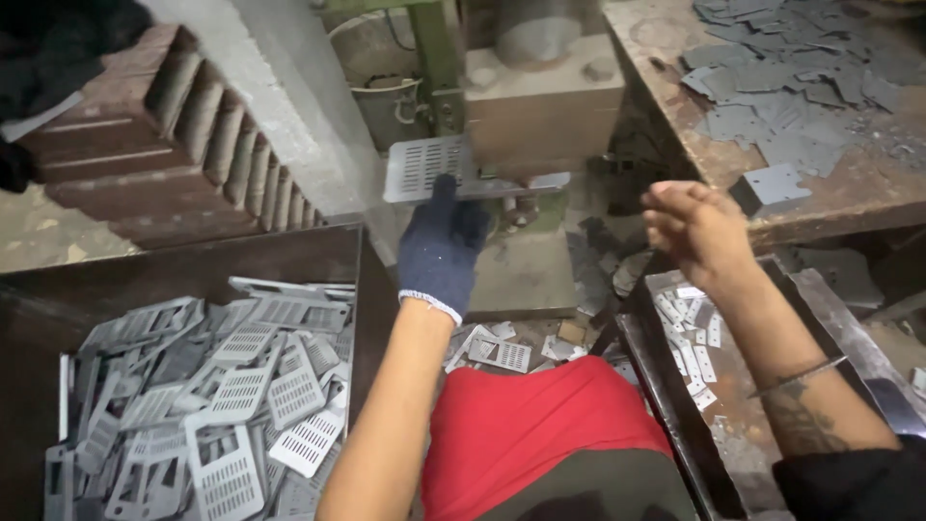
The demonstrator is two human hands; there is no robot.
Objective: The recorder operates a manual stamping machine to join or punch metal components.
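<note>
From the head view, I see my left hand (442, 253), in a dark knit glove, reaching forward with its fingers closed on the near edge of a thin perforated metal plate (424, 166). The plate lies flat under the block of the press (542, 106), its slotted end sticking out to the left and the far end tucked beneath the block. I judge it stiff and light, a stamped sheet that won't flex under its own weight, but with sharp cut edges and a slick bare surface. The glove makes sense, and the plain border beside the slots looks like the safest place to pinch, clear of the block.

My right hand (696, 227) is bare and hovers over the tray (666, 376) on the right, fingers loosely curled and holding nothing that I can make out. Small punched slugs (693, 338) lie scattered in that tray.

To the left, a dark bin (193, 256) holds a loose heap of similar perforated plates (241, 396). On the counter (868, 193) at upper right lie flat grey blanks (781, 77), overlapping one another.
</note>
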